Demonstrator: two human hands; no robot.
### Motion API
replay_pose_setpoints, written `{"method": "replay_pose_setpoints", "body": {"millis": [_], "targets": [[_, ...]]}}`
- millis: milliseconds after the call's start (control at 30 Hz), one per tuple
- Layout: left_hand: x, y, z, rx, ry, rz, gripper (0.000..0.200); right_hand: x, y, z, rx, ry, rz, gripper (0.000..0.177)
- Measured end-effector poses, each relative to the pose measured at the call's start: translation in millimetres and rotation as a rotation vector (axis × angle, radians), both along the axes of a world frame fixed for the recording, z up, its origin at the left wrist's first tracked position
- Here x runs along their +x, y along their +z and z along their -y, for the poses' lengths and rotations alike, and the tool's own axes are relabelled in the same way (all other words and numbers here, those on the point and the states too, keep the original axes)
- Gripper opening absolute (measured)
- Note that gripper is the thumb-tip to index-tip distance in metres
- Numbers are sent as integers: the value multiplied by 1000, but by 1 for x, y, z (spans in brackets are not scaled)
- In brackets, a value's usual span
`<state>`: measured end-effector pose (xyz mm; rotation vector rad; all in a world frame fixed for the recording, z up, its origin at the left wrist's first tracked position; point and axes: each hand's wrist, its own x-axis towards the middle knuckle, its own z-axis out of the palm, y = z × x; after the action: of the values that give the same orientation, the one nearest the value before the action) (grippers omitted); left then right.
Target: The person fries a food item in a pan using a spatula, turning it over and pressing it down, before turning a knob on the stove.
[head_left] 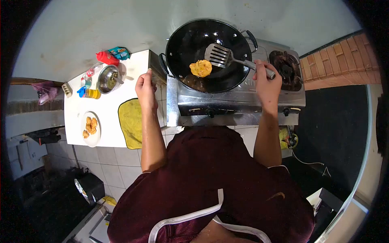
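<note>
My right hand (268,83) is closed around the handle of a slotted metal spatula (219,55). The spatula's blade is over the inside of a black wok (190,40), beside a golden fried fritter (201,68). A little oil glistens near the bottom of the wok. Left of the wok's side handle (163,64), and apart from it, my left hand (146,89) hangs in a loose fist with the thumb upward; nothing shows in it.
A second burner (286,69) is right of the wok on the steel stove (239,103). The white table (109,133) at left bears a plate (97,139) of fried pieces, a metal bowl (102,81), a yellow bottle (93,94), packets and a green cloth (130,125).
</note>
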<state>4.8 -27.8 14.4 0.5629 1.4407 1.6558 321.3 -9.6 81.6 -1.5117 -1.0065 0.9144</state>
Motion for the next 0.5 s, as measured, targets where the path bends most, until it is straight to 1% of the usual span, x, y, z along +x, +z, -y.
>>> {"method": "replay_pose_setpoints", "body": {"millis": [233, 300, 433, 500], "targets": [[-10, -3, -4, 29, 12, 18, 24, 3, 9, 21, 13, 39, -12, 23], [-15, -2, -6, 29, 20, 24, 24, 3, 9, 24, -25, 30, 64, 23], [-20, -1, -6, 30, 27, 7, 27, -7, 9, 28, -38, 48, 55, 22], [-23, -1, -4, 27, 17, 10, 27, -12, 4, 27, 23, 9, 29, 24]]}}
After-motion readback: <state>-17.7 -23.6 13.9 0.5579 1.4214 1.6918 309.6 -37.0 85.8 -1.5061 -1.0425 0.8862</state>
